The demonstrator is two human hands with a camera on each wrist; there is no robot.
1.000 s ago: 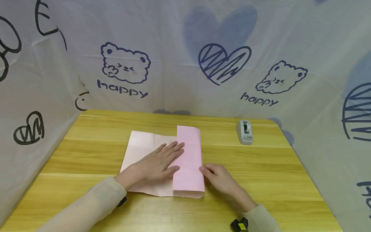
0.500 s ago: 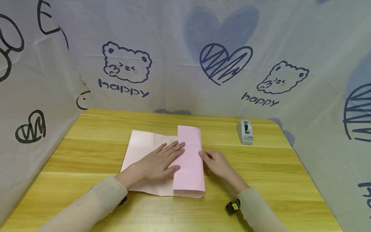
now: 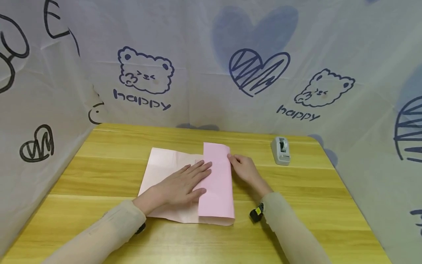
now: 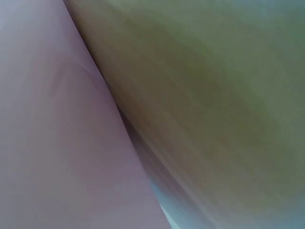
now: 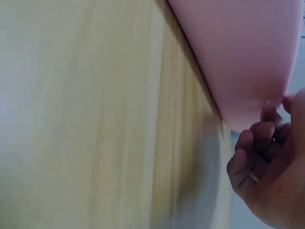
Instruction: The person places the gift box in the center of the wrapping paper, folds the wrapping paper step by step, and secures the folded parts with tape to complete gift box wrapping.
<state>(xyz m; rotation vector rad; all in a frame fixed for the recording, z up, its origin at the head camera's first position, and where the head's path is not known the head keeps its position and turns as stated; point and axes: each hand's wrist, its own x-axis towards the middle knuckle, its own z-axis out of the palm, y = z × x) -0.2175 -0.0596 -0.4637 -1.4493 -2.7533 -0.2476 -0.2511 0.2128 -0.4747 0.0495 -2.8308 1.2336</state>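
Observation:
A sheet of pink paper [image 3: 215, 183] lies on the table, its right part folded over to the left on top of its paler side. The folded right edge stays rounded at the near end. My left hand [image 3: 179, 187] rests flat on the sheet with fingers spread, fingertips over the flap's edge. Near the far end of the fold, my right hand [image 3: 245, 168] pinches the edge between thumb and index finger. The right wrist view shows its other fingers [image 5: 240, 164] curled beside the paper. In the left wrist view only blurred paper [image 4: 71, 133] and table appear; the hand is hidden.
A grey tape dispenser [image 3: 281, 151] stands at the back right of the wooden table [image 3: 306, 198]. Behind the table hangs a white cloth [image 3: 197, 84] with bear and heart drawings, and it also closes off both sides.
My right hand has slid along the folded edge, away from me, from the lower part to near the far corner. The left hand has stayed in place on the paper.

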